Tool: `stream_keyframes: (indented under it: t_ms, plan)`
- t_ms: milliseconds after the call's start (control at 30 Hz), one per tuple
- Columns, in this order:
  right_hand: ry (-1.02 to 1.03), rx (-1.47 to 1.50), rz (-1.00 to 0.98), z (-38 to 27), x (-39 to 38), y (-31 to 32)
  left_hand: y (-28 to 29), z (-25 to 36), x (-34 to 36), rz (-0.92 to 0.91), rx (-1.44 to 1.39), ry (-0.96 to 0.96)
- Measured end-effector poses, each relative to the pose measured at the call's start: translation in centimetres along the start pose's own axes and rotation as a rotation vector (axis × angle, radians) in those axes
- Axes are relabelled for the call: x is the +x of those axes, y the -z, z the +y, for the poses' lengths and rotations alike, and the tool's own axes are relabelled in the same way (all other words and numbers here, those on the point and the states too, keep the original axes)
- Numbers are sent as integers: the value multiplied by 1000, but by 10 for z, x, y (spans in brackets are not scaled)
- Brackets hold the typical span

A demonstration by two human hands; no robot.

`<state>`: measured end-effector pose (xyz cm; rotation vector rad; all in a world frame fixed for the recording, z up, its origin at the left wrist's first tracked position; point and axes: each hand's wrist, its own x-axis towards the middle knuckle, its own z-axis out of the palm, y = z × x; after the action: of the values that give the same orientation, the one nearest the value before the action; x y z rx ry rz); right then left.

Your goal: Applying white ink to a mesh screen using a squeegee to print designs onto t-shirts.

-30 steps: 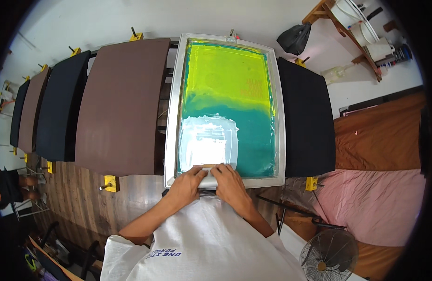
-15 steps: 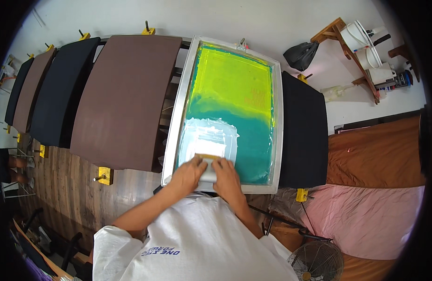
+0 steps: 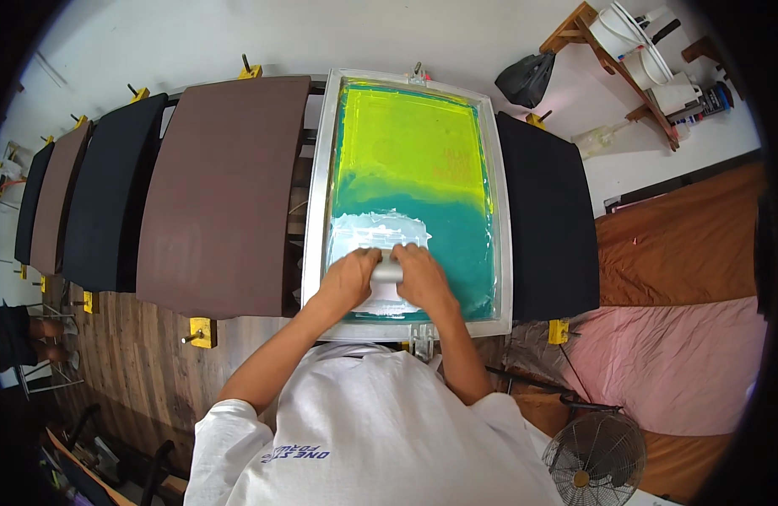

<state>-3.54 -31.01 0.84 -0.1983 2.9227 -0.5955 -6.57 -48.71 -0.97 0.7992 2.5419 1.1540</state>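
A screen-printing frame [image 3: 317, 177] with pale metal sides lies in front of me. Its mesh is yellow-green [image 3: 410, 135] at the far part and teal [image 3: 461, 244] nearer me. White ink [image 3: 374, 226] covers a patch at the near left of the mesh. My left hand [image 3: 353, 277] and my right hand [image 3: 420, 274] are both closed on a squeegee [image 3: 387, 271] with a silvery-grey handle, one hand at each side. The squeegee rests over the white patch; its lower edge is hidden by the hands and handle.
Brown [image 3: 224, 194] and black boards [image 3: 115, 194] line up to the left, with yellow clamps [image 3: 203, 331] at their ends. Another black board [image 3: 548, 219] adjoins the frame's right. A fan [image 3: 596, 460] stands at lower right. A wall shelf [image 3: 621, 72] holds buckets. A person's legs show far left.
Both hands have slid the squeegee away from my body, from the frame's near edge toward the middle of the white patch. The view has shifted slightly, and a near-side metal clamp now shows.
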Motion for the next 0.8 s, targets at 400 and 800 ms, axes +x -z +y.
stream_keyframes:
  t_ms: [400,800]
  plan:
    - [-6,13,-112,-36,-46,14,16,31,-43,-130,54,33]
    - [16,23,-103,-31,-58,-3,-22,12,-64,-23,184,-71]
